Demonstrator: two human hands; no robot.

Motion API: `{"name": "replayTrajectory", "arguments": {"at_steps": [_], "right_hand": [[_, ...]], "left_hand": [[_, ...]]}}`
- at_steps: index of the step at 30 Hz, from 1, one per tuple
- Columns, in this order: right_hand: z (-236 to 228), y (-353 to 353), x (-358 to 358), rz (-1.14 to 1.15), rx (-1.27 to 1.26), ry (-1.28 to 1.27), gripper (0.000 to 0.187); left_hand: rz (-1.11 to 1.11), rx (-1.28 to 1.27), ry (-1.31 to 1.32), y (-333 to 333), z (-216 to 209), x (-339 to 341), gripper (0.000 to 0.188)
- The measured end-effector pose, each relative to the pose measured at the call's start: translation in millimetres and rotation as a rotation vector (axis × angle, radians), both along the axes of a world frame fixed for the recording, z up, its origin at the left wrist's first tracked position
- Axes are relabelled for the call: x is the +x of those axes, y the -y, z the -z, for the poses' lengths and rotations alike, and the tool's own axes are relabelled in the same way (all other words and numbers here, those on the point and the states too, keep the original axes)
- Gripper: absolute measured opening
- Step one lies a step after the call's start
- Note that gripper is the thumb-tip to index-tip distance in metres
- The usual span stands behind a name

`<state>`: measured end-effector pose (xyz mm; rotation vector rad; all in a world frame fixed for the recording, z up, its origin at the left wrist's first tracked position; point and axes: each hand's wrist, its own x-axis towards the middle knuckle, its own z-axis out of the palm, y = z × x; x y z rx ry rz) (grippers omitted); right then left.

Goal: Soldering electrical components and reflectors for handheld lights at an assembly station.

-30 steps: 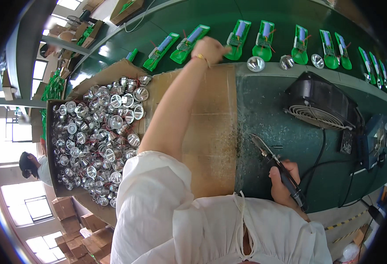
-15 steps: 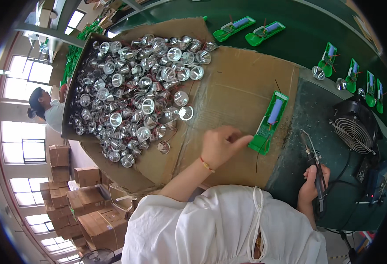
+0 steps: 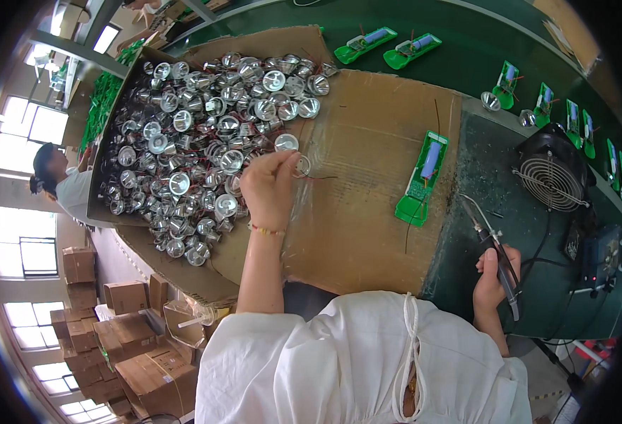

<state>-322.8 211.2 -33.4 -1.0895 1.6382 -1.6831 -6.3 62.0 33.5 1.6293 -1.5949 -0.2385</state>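
My left hand is at the right edge of a heap of shiny reflector cups. Its thumb and forefinger pinch one lamp reflector, from which a thin dark wire trails to the right. In my right hand is a soldering iron, with a bent metal guide alongside its tip, pointing up and left over the green mat. Between the hands a green plastic housing lies on the cardboard, holding a blue cylindrical battery, a small circuit board and loose wires.
Several similar green housings line the far side of the bench. At the right stand a black fan with a round grille and a blue powered unit. Stacked cartons and another person are off to the left.
My left hand has moved left from beside the green housing to the reflector heap and closed on a reflector. The right hand still holds the soldering iron; the view has shifted slightly.
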Motion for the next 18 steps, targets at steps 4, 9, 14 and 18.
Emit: {"name": "replayTrajectory", "arguments": {"at_steps": [4, 9, 14, 18], "right_hand": [[-11.2, 1.2, 15.7, -0.122, 0.008, -0.001, 0.018], [-16.0, 20.0, 26.3, -0.271, -0.016, -0.026, 0.016], [-14.2, 28.1, 26.5, -0.302, -0.011, -0.042, 0.019], [-9.1, 29.1, 24.2, -0.257, 0.013, -0.027, 0.018]], "left_hand": [[0.224, 0.468, -0.403, -27.3, 7.1, -48.6, 0.016], [0.294, 0.489, -0.410, -30.5, 37.4, -83.4, 0.011], [0.408, 0.404, -0.318, -21.4, 50.9, -95.7, 0.010], [0.406, 0.510, -0.330, -18.2, 44.6, -104.5, 0.010]]}}
